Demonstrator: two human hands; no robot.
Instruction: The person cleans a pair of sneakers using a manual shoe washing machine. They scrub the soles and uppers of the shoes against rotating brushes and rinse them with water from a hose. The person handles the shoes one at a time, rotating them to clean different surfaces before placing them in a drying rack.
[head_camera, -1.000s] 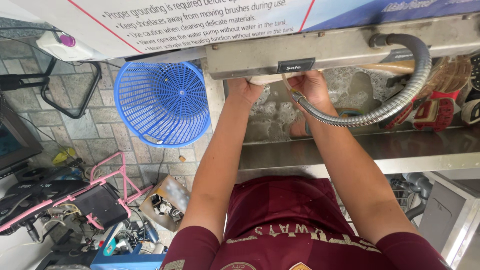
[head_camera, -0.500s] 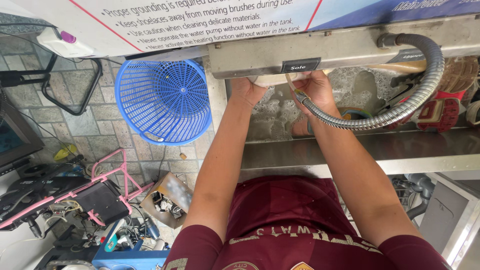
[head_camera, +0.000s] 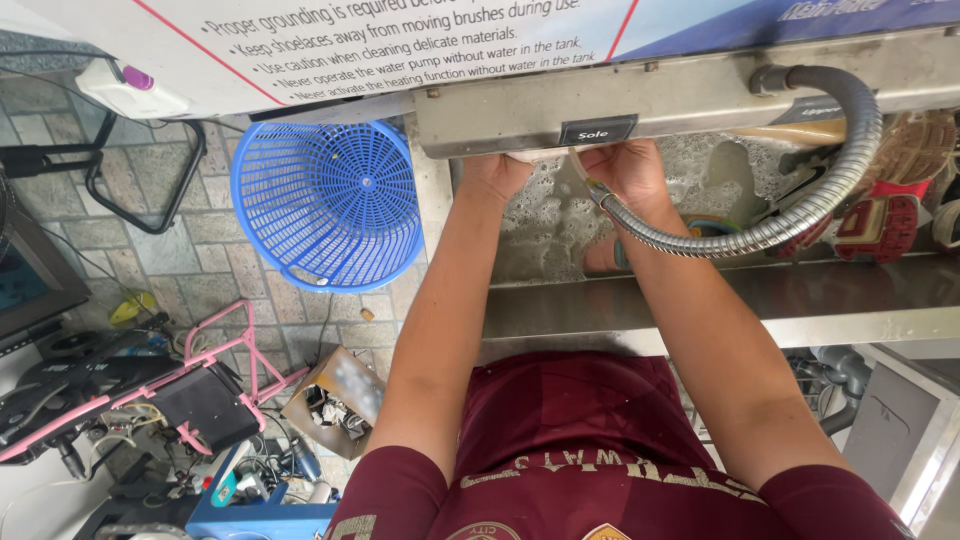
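Small cleaning or repair workshop, semi-outdoor look. A stainless steel wash tank (head_camera: 700, 300) full of soapy, foamy water (head_camera: 550, 220) sits under a steel machine housing (head_camera: 680, 95) with a white printed safety notice panel (head_camera: 400, 40) and a flexible ribbed metal hose (head_camera: 820, 200). Worn shoes and brushes (head_camera: 890, 190) lie at the tank's right end. Grey stone-tiled floor (head_camera: 80, 220) holds a round blue plastic basket (head_camera: 330, 200), a pink metal-framed cart (head_camera: 200, 385) and an open cardboard box of small parts and cables (head_camera: 335, 400).
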